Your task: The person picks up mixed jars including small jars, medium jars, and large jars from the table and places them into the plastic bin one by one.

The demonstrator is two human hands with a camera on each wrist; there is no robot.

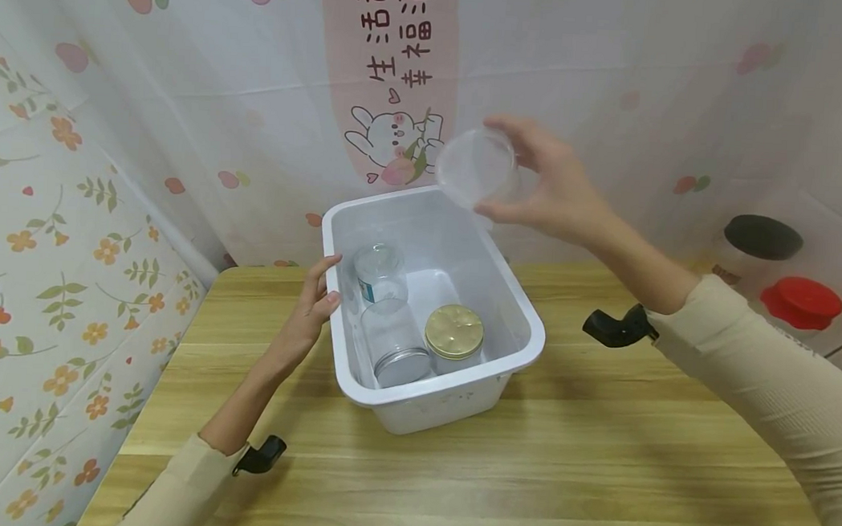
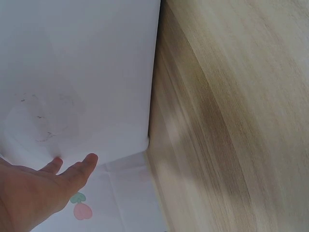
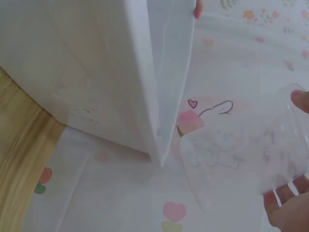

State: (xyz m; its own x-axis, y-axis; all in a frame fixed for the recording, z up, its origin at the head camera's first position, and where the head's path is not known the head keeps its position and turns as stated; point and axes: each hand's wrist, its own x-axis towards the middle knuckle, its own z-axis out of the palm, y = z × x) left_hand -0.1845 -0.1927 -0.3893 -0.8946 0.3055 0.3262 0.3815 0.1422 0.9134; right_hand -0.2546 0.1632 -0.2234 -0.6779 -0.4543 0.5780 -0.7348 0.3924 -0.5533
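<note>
A clear plastic jar (image 1: pixel 473 166) is held up over the far right corner of the white plastic tub (image 1: pixel 441 413). My right hand (image 1: pixel 552 178) grips the jar by its side, fingers and thumb around it; its round end faces left. At the left rim, my left hand (image 1: pixel 306 308) holds the tub, a finger and the thumb on the rim. Fingers (image 2: pixel 77 174) show against the outer wall in the left wrist view. Inside the tub are a clear jar with a teal label (image 1: pixel 373 276), a silver-lidded jar (image 1: pixel 402 365) and a gold-lidded jar (image 1: pixel 455 331).
The tub stands on a wood-grain table (image 1: pixel 407 495) near its back edge. Behind hangs a printed cloth (image 1: pixel 585 72), and a flowered cloth (image 1: pixel 51 272) is at the left. Off to the right are a black lid (image 1: pixel 763 237) and a red lid (image 1: pixel 802 302).
</note>
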